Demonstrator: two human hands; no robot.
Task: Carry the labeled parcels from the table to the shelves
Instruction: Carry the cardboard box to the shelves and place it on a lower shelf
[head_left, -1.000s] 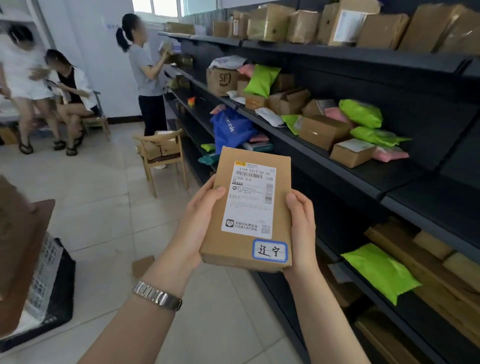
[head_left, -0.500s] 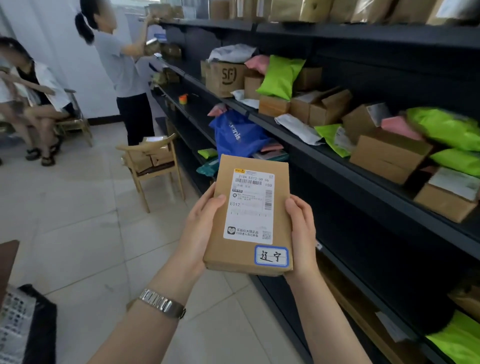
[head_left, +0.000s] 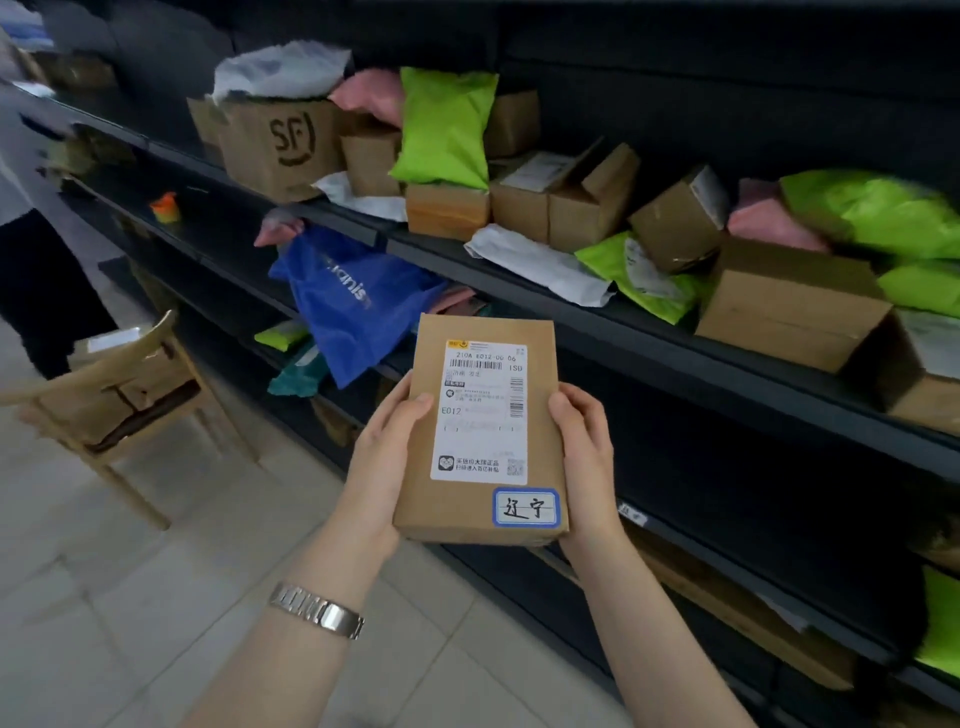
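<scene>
both hands (head_left: 384, 457) clasp the parcel (head_left: 480, 431), fingers (head_left: 571, 410) along its sides.

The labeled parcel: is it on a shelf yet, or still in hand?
Still in hand. The labeled parcel is held label-up between the left hand and right hand, in front of the shelves, resting on none.

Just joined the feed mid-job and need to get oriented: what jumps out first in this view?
Dead centre, a brown labelled parcel is held upright between the left hand and the right hand, with a blue-bordered handwritten sticker at its lower right corner. Behind it run dark shelves crowded with cardboard boxes, bright green mailer bags and a blue bag spilling off a lower shelf.
</scene>
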